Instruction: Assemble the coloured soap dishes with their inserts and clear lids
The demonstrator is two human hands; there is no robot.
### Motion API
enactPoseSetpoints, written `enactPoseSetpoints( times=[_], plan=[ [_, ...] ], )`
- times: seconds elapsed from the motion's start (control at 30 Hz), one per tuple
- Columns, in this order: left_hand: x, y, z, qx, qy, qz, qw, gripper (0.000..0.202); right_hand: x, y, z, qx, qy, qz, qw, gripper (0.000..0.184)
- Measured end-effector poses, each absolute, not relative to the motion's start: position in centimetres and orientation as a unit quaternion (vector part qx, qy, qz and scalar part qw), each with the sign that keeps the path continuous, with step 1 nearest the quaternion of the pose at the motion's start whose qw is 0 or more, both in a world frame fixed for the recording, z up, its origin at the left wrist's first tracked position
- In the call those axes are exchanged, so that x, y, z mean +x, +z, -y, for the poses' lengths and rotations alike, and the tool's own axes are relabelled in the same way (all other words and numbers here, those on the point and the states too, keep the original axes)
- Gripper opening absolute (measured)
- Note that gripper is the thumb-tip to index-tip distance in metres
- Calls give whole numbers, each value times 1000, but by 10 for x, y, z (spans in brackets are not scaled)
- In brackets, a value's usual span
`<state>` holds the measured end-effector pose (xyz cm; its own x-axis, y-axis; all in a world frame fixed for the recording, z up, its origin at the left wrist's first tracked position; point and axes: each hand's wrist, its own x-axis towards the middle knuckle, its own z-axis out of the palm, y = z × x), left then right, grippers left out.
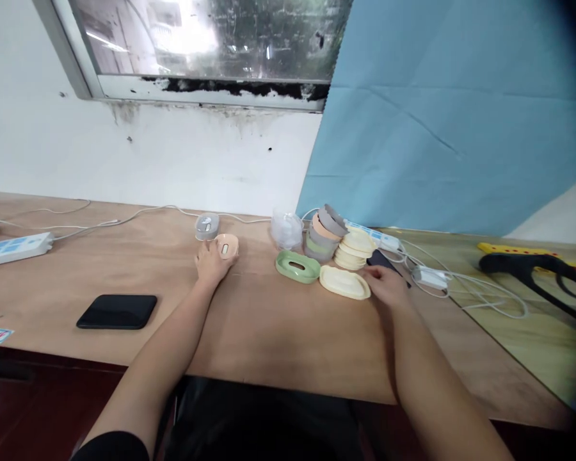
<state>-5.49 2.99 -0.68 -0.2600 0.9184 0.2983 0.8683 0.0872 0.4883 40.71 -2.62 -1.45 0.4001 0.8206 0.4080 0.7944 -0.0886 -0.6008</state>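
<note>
At the left of the group, my left hand (211,261) is closed round the near left side of a small peach oval holder (228,246) with a slot in its top. A similar grey holder (207,226) stands just behind it. My right hand (388,285) has its fingers slightly bent and apart, by the right end of a cream wavy-edged oval tray (344,282); I cannot tell whether it touches it. Left of that tray lies a green oval tray (297,266) with a slot. Behind are a stack of cream trays (353,250) and a leaning stack of grey, peach and green rings (324,234).
A clear plastic bundle (287,229) stands by the wall. One dark phone (118,312) lies at left, another (379,261) behind my right hand. Power strips (16,250), white cables and an adapter (431,277) lie on the table. A black-handled tool (532,272) is far right.
</note>
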Motion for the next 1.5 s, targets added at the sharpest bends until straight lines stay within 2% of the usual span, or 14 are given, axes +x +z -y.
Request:
enactPoseSetpoints(
  times=[0.13,0.23,0.37,0.5,0.6,0.7,0.8,0.9,1.07,1.23,1.4,1.5],
  plan=[
    [-58,-9,-34,610,299,-728,87,88,371,-4,25,-710,-113,556,417,33],
    [-58,-9,-35,621,296,-721,84,88,335,4,30,-653,-134,596,448,30],
    [-58,-8,-35,619,327,-707,99,73,288,6,42,-568,-88,673,465,24],
    [-54,-7,-36,607,439,-648,135,70,254,4,51,-498,-21,749,436,20],
    [-41,-6,-29,611,505,-586,168,67,236,2,54,-465,28,791,397,23],
    [-21,-2,-8,667,517,-491,215,65,225,-1,55,-441,105,805,383,35],
    [1,3,18,778,478,-354,202,76,220,-6,55,-441,166,771,429,43],
    [14,6,35,849,402,-288,185,97,220,-8,57,-461,142,731,483,41],
    [20,-4,33,814,419,-303,265,125,217,-5,62,-445,94,770,447,27],
    [22,-14,27,771,460,-313,309,130,210,-4,62,-407,76,791,450,19],
    [23,-14,28,761,493,-255,338,123,222,-1,54,-445,108,702,546,16],
    [20,-13,28,759,493,-276,324,125,249,10,52,-467,37,662,585,13]
  ],
)
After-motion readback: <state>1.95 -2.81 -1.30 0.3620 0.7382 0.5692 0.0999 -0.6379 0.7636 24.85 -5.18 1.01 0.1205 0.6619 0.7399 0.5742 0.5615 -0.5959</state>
